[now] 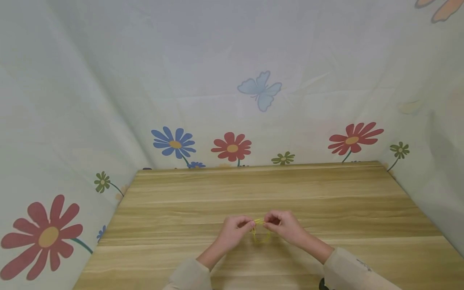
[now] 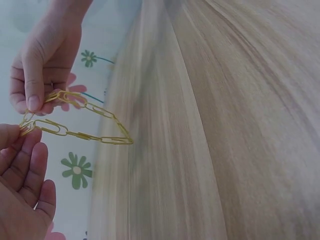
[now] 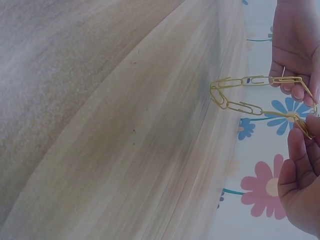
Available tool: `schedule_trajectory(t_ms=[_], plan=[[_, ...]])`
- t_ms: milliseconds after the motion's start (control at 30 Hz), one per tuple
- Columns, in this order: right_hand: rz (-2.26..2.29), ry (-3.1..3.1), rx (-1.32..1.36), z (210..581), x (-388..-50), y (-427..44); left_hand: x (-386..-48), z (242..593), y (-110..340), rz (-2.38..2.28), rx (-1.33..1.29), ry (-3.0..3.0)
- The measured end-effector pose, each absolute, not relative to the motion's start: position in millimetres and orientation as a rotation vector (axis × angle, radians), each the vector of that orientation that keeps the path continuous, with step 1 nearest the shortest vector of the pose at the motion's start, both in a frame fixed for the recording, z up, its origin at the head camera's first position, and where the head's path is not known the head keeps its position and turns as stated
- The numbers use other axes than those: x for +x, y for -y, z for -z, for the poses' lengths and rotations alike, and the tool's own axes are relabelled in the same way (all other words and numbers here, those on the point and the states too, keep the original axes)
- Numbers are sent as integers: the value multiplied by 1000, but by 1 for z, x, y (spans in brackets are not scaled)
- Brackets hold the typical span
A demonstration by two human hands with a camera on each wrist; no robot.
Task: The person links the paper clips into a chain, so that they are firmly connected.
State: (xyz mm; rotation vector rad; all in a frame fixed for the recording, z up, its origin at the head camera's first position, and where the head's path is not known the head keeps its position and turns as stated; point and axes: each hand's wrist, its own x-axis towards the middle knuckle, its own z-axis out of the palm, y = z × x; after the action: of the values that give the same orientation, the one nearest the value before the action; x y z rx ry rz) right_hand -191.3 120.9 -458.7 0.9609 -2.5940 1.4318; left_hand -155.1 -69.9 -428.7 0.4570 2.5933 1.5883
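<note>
A chain of yellow paper clips (image 1: 266,238) hangs in a loop between my two hands, low over the wooden table. My left hand (image 1: 232,231) pinches one part of the chain between thumb and forefinger. Close to it on the right, my right hand (image 1: 287,227) pinches another part of it. In the left wrist view the linked paper clips (image 2: 82,135) form a long loop that droops away from the fingertips. The right wrist view has the same paper clip chain (image 3: 243,107); the clips right at the fingertips are partly hidden by the fingers.
The wooden table (image 1: 253,189) extends under and beyond both hands. Behind it and at both sides hangs a pale cloth (image 1: 203,92) printed with flowers and butterflies. A small dark object (image 1: 322,284) shows beside the right sleeve (image 1: 349,268) at the bottom edge.
</note>
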Motion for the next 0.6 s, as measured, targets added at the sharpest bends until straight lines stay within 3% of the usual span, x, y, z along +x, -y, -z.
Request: schedule_trajectory(t_ms=[267,600], plan=[[-1454,2597,920,459,-192,-121,-173,466,75,-1617,440,-2568],[-1424,2569,939,460,-192,-119,-174,467,74,-1590,418,-2578]])
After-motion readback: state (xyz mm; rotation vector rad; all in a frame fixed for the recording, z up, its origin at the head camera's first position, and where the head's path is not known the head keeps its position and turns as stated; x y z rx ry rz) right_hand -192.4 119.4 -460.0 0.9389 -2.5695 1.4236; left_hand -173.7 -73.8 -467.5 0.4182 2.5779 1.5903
